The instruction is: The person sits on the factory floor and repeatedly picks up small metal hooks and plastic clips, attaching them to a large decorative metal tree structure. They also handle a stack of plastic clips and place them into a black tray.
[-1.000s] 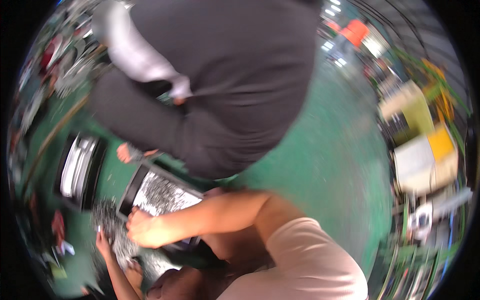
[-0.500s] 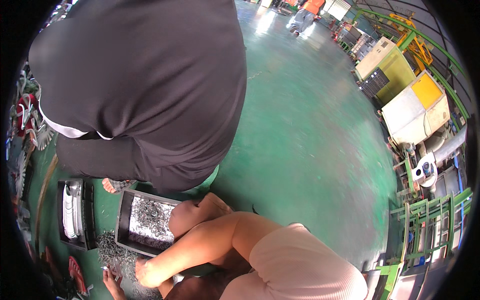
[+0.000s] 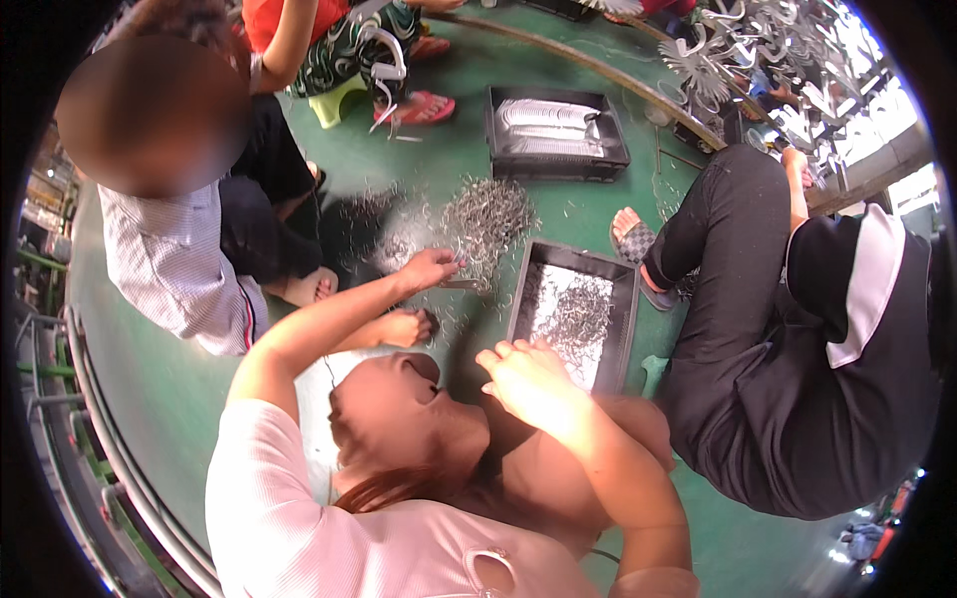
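Observation:
My left hand [image 3: 429,270] reaches over the near edge of a pile of small curved metal pieces [image 3: 490,211] on the green floor. Its fingertips are pinched together; what they hold is too small to make out, though a thin flat metal strip [image 3: 461,285] shows just below them. Bent and a little apart, the fingers of my right hand [image 3: 528,377] hover by the near left side of a dark crate [image 3: 516,297]. Nothing shows in that hand. Inside the crate, more small metal pieces [image 3: 578,317] lie on a pale bottom.
Beyond the pile stands another dark crate [image 3: 558,171] holding stacked curved silver parts [image 3: 548,125]. A person in black [image 3: 758,379] sits close on my right, another in a striped shirt [image 3: 169,264] on my left. Metal parts [image 3: 778,70] crowd the far right.
My view has swung strongly left, so the person in black now appears at right. My right hand has moved from over the loose pile to beside the crate.

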A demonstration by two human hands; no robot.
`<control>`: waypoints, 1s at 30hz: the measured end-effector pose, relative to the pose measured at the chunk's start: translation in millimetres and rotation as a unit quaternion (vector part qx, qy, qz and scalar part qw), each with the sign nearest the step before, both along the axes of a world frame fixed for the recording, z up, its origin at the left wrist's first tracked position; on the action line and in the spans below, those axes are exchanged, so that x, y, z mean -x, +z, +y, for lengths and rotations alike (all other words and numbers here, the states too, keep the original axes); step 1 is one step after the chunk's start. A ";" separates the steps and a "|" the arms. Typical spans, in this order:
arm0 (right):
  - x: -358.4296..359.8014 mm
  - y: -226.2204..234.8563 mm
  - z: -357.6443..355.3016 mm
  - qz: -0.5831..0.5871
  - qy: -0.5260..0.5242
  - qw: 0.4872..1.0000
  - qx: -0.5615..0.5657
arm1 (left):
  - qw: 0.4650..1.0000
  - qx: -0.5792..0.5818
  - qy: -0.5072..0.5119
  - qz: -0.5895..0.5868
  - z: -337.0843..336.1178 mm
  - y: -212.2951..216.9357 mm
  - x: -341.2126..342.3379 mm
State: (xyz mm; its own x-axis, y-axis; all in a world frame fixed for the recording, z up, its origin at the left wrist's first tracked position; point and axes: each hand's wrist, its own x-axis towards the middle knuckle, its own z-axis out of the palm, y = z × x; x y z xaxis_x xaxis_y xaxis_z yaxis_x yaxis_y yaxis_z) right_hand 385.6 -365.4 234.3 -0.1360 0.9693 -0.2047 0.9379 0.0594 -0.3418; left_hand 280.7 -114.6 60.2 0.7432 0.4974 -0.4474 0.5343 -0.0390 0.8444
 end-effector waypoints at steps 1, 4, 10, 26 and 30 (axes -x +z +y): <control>11.9 6.5 23.5 -0.007 0.013 1.000 0.009 | 0.999 -0.023 -0.026 0.026 19.5 -1.7 10.6; 39.1 9.8 44.0 -0.009 0.062 0.996 0.062 | 0.997 -0.017 -0.068 0.034 20.0 -27.2 42.2; -3.8 10.8 55.9 0.023 0.105 0.987 0.115 | 0.981 0.040 -0.187 0.016 -30.7 11.2 46.7; -122.2 -230.6 303.8 -0.028 -0.313 0.948 0.054 | 0.993 0.074 -0.088 -0.015 -60.7 5.2 125.3; -111.1 -241.6 305.4 0.021 -0.323 0.946 0.035 | 0.991 0.114 -0.063 0.005 -69.8 2.9 137.3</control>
State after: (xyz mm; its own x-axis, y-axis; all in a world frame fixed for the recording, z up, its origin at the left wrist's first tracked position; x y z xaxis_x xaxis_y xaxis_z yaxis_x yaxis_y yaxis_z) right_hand 496.6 -60.0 -7.3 0.4703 0.8375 -0.2781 0.7564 -0.5449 -0.3618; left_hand 143.4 -184.5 63.1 0.7873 0.2866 -0.5459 0.5464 0.0860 0.8331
